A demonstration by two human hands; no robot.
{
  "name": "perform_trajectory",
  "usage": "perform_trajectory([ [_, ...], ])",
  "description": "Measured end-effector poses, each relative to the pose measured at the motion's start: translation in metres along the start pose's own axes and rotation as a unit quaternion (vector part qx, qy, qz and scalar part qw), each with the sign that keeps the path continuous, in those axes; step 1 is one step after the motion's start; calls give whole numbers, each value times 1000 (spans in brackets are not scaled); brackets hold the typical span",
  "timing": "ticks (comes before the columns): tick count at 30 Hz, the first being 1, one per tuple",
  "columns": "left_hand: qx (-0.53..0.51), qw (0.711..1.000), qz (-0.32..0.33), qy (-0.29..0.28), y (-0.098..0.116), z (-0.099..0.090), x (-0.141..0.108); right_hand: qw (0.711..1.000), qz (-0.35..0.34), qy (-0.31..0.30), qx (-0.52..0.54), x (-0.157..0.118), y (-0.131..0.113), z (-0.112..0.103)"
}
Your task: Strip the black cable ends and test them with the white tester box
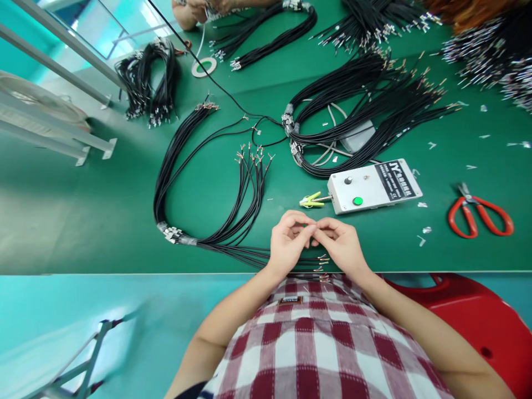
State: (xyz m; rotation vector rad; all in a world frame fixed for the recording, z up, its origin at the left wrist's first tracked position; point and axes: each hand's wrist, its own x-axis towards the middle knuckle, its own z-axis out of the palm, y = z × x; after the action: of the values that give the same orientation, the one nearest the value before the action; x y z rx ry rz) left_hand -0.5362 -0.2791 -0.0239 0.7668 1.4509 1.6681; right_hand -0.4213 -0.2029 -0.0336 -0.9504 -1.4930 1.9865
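Observation:
My left hand (pixel 290 239) and my right hand (pixel 338 242) meet at the fingertips over the front edge of the green table, both closed in a pinch. What lies between the fingers is too small and covered to make out. Black cables (pixel 233 249) from a bundle tied with a white connector cluster (pixel 172 234) run beneath my left hand. Their stripped ends (pixel 322 263) show below the fingers. Just beyond my hands sits a white control box (pixel 357 188) with a green button and a yellow-green clip-like tip (pixel 311 200).
Red-handled cutters (pixel 477 210) lie at the right. More black cable bundles (pixel 332 94) spread across the table (pixel 83 221), with a roll of white tape (pixel 204 67) farther back. Another person's hands (pixel 208 8) work at the far edge. A red stool (pixel 465 321) stands at my right.

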Motion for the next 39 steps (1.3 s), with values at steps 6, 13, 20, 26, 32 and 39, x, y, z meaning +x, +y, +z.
perform_trajectory([
  [6, 95, 994, 48, 38, -10, -5, -8, 977, -114, -10, -179, -2, 1, -5],
  [13, 184, 978, 61, 71, -9, -15, -4, 903, -245, 45, -349, 1, 0, -22],
  [20, 76, 995, -50, 40, -9, -20, 6, 698, -376, 16, -610, 5, -22, -12],
  [26, 165, 986, 6, 32, -15, -26, 5, 634, -419, -15, -649, 18, -33, -11],
  [32, 58, 996, -53, 41, -10, -24, 11, 648, -377, -5, -662, 18, -39, -19],
  [39, 148, 989, 10, 27, -13, -27, 7, 632, -383, -57, -671, 22, -33, -1],
])
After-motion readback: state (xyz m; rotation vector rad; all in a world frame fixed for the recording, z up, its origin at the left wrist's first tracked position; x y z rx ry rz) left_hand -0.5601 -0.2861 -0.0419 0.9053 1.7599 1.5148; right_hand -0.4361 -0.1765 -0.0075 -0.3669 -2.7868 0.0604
